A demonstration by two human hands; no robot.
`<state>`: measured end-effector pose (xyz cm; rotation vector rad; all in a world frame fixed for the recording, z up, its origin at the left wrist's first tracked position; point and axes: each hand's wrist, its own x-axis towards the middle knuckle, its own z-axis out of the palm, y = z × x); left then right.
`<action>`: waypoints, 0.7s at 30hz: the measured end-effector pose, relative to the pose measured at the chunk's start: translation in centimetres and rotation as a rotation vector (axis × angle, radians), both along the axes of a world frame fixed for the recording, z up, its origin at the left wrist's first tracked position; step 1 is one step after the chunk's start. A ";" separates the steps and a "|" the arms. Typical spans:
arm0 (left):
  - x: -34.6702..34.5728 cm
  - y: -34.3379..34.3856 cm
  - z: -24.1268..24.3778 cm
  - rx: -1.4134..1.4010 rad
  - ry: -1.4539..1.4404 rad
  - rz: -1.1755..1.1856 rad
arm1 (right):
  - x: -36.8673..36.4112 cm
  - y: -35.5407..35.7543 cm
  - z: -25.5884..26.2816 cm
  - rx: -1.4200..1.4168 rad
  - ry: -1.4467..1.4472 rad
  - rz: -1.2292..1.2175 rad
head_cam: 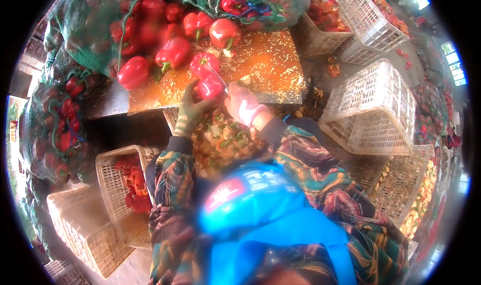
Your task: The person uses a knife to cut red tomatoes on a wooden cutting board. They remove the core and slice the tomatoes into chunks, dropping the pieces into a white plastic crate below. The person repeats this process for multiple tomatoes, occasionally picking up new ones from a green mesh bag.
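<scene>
My left hand [189,110], in a greenish glove with a striped cuff, grips a red bell pepper [209,87] near the table's front edge. My right hand [243,101] holds a knife [218,75], and its thin blade slants up and left across the pepper's far side. How deep the blade sits cannot be made out. Just behind is another red pepper [204,62] with its stem end showing. Several whole peppers [174,52] lie beyond on the seed-strewn metal table [266,67]. Below my hands is a heap of pepper cores and scraps [221,138].
Green mesh sacks [86,29] of peppers crowd the far and left sides. A plastic crate [124,225] at left holds red pepper pieces. At right, a tipped white crate [370,108] stands near a scrap-lined crate [398,183]. Filled crates [327,41] stand behind.
</scene>
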<state>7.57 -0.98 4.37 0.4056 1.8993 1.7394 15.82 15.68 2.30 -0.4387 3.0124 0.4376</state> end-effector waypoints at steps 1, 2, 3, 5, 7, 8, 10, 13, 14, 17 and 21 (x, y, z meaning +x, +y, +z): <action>0.0 0.0 0.2 -0.047 0.003 -0.002 | 0.4 -0.1 1.9 -0.251 0.023 -0.188; 0.3 0.5 0.2 -0.028 0.054 0.051 | 1.1 -0.3 3.9 -0.502 0.046 -0.376; 0.0 1.0 -0.7 -0.077 0.179 0.075 | 1.8 -0.1 5.2 -0.752 0.076 -0.575; -0.7 2.1 -3.9 -0.167 0.411 0.135 | 2.8 0.6 5.7 -0.719 0.070 -0.589; -1.0 2.6 -3.9 -0.226 0.527 0.123 | 3.8 1.1 6.4 -0.672 0.076 -0.588; -1.1 2.8 -4.0 -0.254 0.537 0.115 | 4.0 1.3 6.0 -0.663 0.089 -0.569; -1.3 2.8 -4.2 -0.246 0.526 0.110 | 3.9 1.4 6.1 -0.478 0.088 -0.343; -1.2 2.6 -4.1 -0.270 0.673 0.097 | 2.5 0.9 7.2 -0.684 -0.136 -0.562; -1.0 2.5 -4.0 -0.271 0.632 0.083 | 1.8 1.1 6.0 -0.700 -0.169 -0.582; -0.8 2.4 -1.9 -0.250 0.502 0.038 | 1.2 0.8 5.8 -0.761 -0.217 -0.580; -1.0 2.2 -0.8 -0.249 0.442 -0.025 | 1.1 1.5 3.0 -0.570 -0.286 -0.372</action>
